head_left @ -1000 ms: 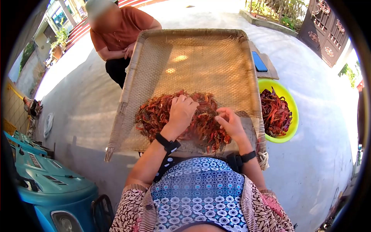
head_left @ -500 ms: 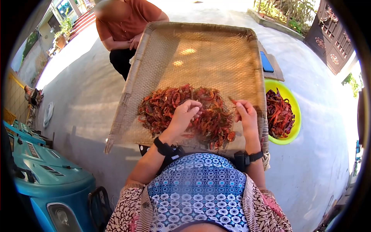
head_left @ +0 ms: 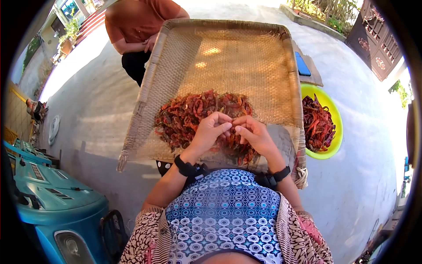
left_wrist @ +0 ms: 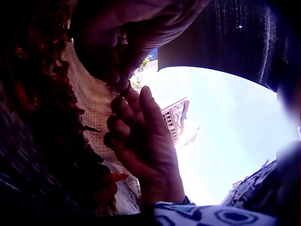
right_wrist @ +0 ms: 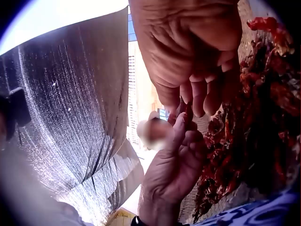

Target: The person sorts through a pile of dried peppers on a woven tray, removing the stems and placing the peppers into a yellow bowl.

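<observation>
A heap of dried red chili peppers (head_left: 182, 116) lies on the near half of a woven bamboo tray (head_left: 246, 50). Over the heap, the left hand (head_left: 212, 133) and the right hand (head_left: 258, 137) meet at their fingertips. Between them they pinch a small, dark red chili pepper (right_wrist: 182, 105), mostly covered by the fingers in the right wrist view. In the left wrist view, the right hand (left_wrist: 148, 136) faces the camera, its thumb raised beside its bent fingers. Each wrist wears a black strap.
Right of the tray stands a yellow-green basin (head_left: 337, 132) with more red chilies (head_left: 317, 125). A blue phone (head_left: 302, 65) lies on cardboard (head_left: 314, 75) behind it. Another person (head_left: 143, 26) crouches at the far left. A teal vehicle (head_left: 66, 198) stands at the near left.
From the heap's right side, the right hand first lifted away with a chili pepper, then came left to the left hand. The left hand stayed over the heap, and its fingers now meet the right ones.
</observation>
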Motion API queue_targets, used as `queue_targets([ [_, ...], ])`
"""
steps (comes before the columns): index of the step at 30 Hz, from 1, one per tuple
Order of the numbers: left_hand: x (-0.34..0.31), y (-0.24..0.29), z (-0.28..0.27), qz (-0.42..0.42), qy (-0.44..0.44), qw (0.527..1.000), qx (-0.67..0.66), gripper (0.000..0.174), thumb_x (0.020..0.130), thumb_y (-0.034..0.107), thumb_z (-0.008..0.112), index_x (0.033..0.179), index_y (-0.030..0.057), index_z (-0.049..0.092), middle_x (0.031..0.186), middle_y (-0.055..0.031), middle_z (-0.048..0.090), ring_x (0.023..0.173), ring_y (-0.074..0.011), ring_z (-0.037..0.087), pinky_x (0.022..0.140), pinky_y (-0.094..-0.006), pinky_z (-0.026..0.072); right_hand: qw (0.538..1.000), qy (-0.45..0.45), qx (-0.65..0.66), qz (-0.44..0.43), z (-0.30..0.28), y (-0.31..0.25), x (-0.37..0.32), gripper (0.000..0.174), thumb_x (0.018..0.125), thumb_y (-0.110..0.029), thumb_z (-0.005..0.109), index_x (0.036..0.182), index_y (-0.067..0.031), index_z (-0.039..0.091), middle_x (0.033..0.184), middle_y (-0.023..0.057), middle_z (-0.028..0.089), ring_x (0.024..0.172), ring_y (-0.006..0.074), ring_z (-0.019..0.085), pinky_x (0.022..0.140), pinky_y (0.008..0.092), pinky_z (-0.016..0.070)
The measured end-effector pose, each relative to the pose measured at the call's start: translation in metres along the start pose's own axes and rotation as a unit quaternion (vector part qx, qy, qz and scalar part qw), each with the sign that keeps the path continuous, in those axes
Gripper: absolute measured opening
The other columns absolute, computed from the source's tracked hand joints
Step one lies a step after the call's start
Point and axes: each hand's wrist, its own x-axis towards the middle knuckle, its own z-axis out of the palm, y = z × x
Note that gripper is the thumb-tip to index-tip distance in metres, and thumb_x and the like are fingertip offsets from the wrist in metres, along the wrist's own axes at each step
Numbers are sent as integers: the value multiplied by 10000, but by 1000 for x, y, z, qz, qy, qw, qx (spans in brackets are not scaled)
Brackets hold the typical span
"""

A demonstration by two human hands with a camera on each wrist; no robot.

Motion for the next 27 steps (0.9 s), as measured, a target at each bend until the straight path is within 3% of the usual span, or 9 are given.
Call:
queue_targets([
  [5,-5,1,1,-17,-12,999,-37,187,947,127,620,1093,19,575,915,-44,616,751,-102,610,659,-234,511,999,-3,28,18,-7,8,-1,188,947,-181,627,1060,-36,587,822,14,603,632,68,548,565,217,456],
  [10,-5,-6,-2,49,-18,971,233,225,907,88,637,1116,20,591,961,-35,565,806,-101,580,678,-252,489,989,142,46,-15,-48,-4,-10,166,952,-195,619,1049,-63,588,844,19,626,674,71,557,570,228,465],
  [12,-9,0,-2,34,-57,941,332,214,875,82,654,1080,41,611,925,-40,539,814,-149,561,706,-305,478,946,228,212,-89,-73,-4,-12,194,967,-246,594,1074,-84,590,890,14,641,688,79,549,589,240,466],
  [14,-16,-2,0,38,-79,914,396,194,874,100,659,1057,49,617,921,-57,540,813,-189,559,724,-326,473,829,278,457,-164,-90,-6,-14,226,979,-292,569,1097,-101,592,931,9,649,691,89,541,610,252,465],
  [17,-17,-5,0,44,-78,895,438,175,871,114,662,1030,54,622,931,-79,545,843,-239,564,756,-344,468,838,259,467,-114,-95,1,-17,262,992,-322,533,1142,-115,590,963,-4,646,698,100,529,634,257,459],
  [18,-16,-6,0,46,-72,892,443,170,869,118,663,1022,55,624,936,-86,547,859,-254,567,768,-348,467,857,290,419,-74,-87,3,-16,272,991,-290,538,1179,-97,573,930,11,645,690,107,538,641,260,462],
  [21,-13,7,4,49,-4,908,417,147,885,101,645,1021,46,628,951,-87,568,870,-237,586,742,-337,472,960,170,220,-44,-58,8,-14,291,987,-264,548,1212,-79,549,882,16,634,654,100,540,602,250,452],
  [22,-9,0,2,89,20,927,364,133,913,81,617,1038,35,622,929,-62,599,782,-176,578,686,-306,470,972,144,186,-19,-49,7,-12,291,982,-255,560,1207,-70,550,872,18,631,640,95,538,586,245,446],
  [27,-6,5,-3,11,30,986,165,130,952,86,587,1066,26,599,868,-14,610,700,-86,552,631,-246,457,999,33,33,27,-17,-1,-5,300,952,-234,624,1171,-37,572,857,20,624,600,67,531,529,218,421],
])
